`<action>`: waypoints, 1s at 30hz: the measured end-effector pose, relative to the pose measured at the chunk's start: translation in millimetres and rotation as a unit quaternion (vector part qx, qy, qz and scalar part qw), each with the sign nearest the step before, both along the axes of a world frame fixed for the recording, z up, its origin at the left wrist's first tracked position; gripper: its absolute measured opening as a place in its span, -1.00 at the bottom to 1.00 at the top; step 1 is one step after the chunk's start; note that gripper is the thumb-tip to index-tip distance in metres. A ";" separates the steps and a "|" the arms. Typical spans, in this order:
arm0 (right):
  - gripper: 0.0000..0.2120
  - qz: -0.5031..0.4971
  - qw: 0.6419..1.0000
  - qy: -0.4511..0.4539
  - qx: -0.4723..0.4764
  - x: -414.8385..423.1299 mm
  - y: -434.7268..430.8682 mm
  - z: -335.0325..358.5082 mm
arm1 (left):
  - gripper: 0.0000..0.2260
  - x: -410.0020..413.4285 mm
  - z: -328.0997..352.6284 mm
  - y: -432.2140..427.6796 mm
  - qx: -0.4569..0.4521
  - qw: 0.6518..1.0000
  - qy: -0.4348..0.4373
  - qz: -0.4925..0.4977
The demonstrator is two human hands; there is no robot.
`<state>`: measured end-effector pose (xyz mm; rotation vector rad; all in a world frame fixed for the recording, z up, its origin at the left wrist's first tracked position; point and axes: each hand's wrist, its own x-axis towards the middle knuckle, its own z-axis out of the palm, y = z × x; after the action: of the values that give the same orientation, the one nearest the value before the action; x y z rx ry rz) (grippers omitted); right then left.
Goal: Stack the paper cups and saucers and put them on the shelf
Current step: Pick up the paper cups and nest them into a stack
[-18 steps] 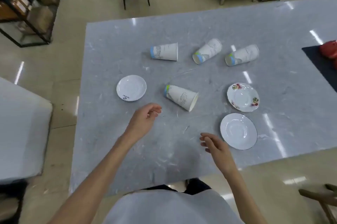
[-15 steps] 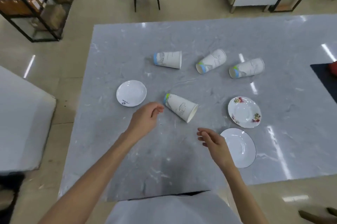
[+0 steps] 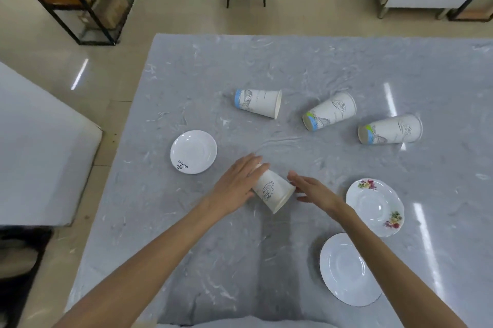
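Head view: my left hand (image 3: 236, 186) laid over base end of nearest paper cup (image 3: 273, 190), fingers wrapping it; cup on its side on grey tabletop (image 3: 293, 66). My right hand (image 3: 316, 190) flat, fingers together, touching cup's rim. Three more cups (image 3: 258, 102) lying beyond. Logo saucer (image 3: 193, 151) left, floral saucer (image 3: 374, 206) and plain saucer (image 3: 346, 270) right
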<state>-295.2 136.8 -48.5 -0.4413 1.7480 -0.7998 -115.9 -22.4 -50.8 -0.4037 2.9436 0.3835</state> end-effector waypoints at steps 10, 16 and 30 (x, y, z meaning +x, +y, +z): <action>-0.53 -0.147 0.983 -0.073 -0.078 27.9 12.0 -8.9 | -0.39 -9.0 -9.0 0.1 -0.038 0.995 0.085 -0.041; -0.41 -0.180 0.951 -0.150 -0.202 45.1 -9.4 24.6 | -0.18 22.2 -11.4 -3.3 0.245 0.945 0.116 0.182; -0.62 0.138 0.830 0.536 -0.067 -46.8 -181.2 58.8 | -0.37 89.1 -44.4 12.6 0.463 0.767 0.220 0.386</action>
<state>-342.0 -44.5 10.3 -1.4063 2.5514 -0.4566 -26.8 -9.9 -95.2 -1.4574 2.2821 2.1151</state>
